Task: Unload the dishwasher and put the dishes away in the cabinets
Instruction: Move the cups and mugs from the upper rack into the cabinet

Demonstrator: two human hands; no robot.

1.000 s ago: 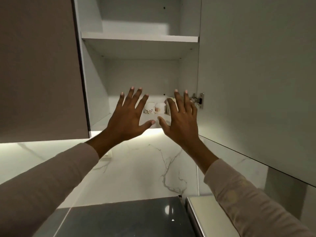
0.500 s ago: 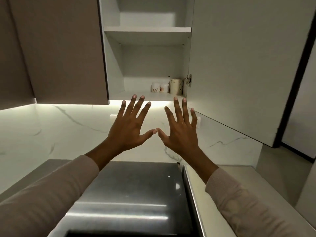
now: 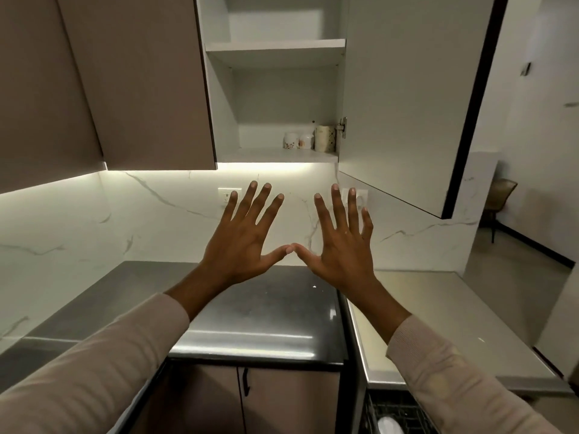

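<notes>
below the open cabinet [image 3: 275, 98], left [image 3: 241, 245] and right hands [image 3: 341, 249] spread empty, thumbtips touching.

The wall cabinet [image 3: 225, 89] ahead of me stands open, its white door [image 3: 407, 104] swung out to the right. Far right on its lower shelf [image 3: 260, 155] stand a small flowered cup [image 3: 290, 140], a second small cup [image 3: 306, 141] just beside it, and a taller cream cup [image 3: 325, 138] by the hinge. At near right, low down, the dark dishwasher rack [image 3: 404, 405] shows, with a white dish [image 3: 389, 426] in it.
</notes>
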